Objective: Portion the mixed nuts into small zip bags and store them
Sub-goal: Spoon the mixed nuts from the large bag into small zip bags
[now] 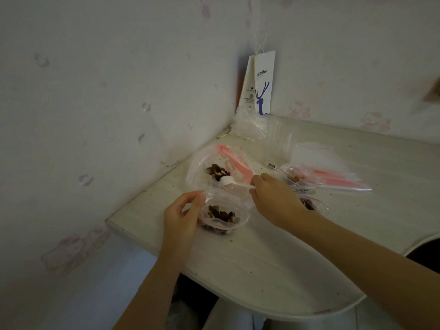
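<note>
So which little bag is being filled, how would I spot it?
On the white table in the wall corner, find the big open bag of mixed nuts. Just in front, nearest the person, sits the small zip bag. Unlike the filled bags to its right, the left hand holds its mouth open.

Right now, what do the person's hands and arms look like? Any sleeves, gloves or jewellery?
Left hand and right hand are bare: no gloves, rings or watch that I can see. Both arms are bare as well, with no sleeves in view.
</note>
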